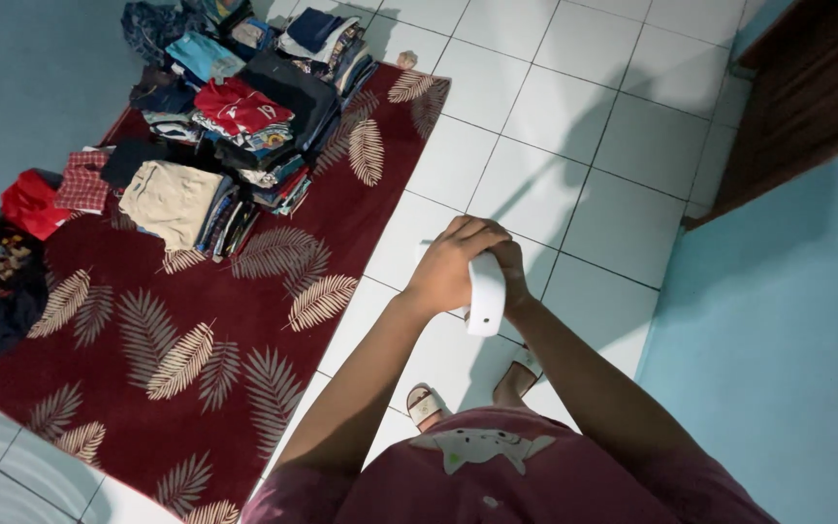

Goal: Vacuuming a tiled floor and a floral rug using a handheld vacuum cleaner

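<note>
Covering white tiles (574, 107), a red rug (244, 320) is stacked with clothes (235, 126); a white band (486, 294) is gripped between left hand (453, 262) and right hand (513, 272).

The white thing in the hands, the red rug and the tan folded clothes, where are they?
White strap-like object (486, 294), head view, its middle.
Red rug (138, 393), head view, bare patch.
Tan folded clothes (169, 199), head view, top.

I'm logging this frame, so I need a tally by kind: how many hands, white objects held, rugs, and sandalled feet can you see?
Hands: 2, the left hand and right hand, both on the white object
White object: 1
Red leaf-patterned rug: 1
Sandalled feet: 2, one and another
Total: 6
</note>
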